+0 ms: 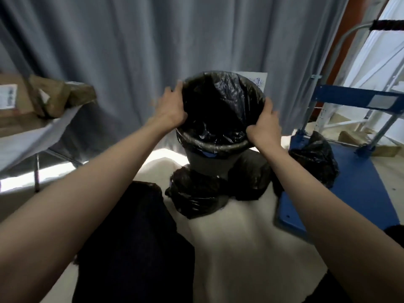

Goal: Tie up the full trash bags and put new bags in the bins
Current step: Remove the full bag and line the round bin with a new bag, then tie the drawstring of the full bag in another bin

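Note:
A grey round bin (204,161) stands on the pale floor, lined with a black trash bag (220,106) whose edge is folded over the rim. My left hand (172,106) lies against the rim's left side, fingers extended along the bag. On the rim's right side my right hand (265,125) has its thumb hooked over the bag's edge, its fingers spread on the outside. Two tied black bags (196,193) (251,178) lie on the floor against the bin's base.
A blue platform trolley (349,171) stands at the right with another black bag (314,158) on it. A white-draped table (32,132) with cardboard boxes is at the left. Grey curtains hang behind. My dark-clothed knee (135,248) is low in front.

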Action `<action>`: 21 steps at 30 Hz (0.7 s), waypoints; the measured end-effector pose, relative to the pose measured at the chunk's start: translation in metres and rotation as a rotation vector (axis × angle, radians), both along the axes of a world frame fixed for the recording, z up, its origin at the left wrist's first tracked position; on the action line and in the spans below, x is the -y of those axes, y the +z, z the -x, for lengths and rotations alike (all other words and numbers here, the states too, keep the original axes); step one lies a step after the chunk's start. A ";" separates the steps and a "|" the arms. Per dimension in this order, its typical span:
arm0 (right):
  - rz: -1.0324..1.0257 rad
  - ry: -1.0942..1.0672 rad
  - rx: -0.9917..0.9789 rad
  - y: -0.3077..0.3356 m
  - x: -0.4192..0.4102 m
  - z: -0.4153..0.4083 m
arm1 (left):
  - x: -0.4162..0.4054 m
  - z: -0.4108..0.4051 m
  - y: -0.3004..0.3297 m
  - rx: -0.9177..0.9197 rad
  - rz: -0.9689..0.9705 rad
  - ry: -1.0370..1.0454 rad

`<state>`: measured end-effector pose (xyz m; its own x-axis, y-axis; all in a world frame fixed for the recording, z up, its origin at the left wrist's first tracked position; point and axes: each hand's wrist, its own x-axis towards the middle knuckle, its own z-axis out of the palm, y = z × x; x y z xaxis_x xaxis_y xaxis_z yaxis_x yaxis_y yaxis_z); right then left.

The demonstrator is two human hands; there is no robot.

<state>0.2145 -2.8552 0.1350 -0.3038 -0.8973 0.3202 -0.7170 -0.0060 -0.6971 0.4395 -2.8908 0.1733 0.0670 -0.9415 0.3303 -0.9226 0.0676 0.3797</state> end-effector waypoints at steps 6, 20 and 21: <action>0.052 0.159 0.071 -0.009 0.052 -0.099 | 0.011 -0.085 -0.001 0.016 0.063 0.193; -0.224 0.375 0.050 -0.168 0.139 -0.226 | 0.061 -0.201 -0.157 0.111 -0.221 0.446; -0.239 0.393 0.040 -0.176 0.143 -0.230 | 0.065 -0.206 -0.168 0.110 -0.242 0.455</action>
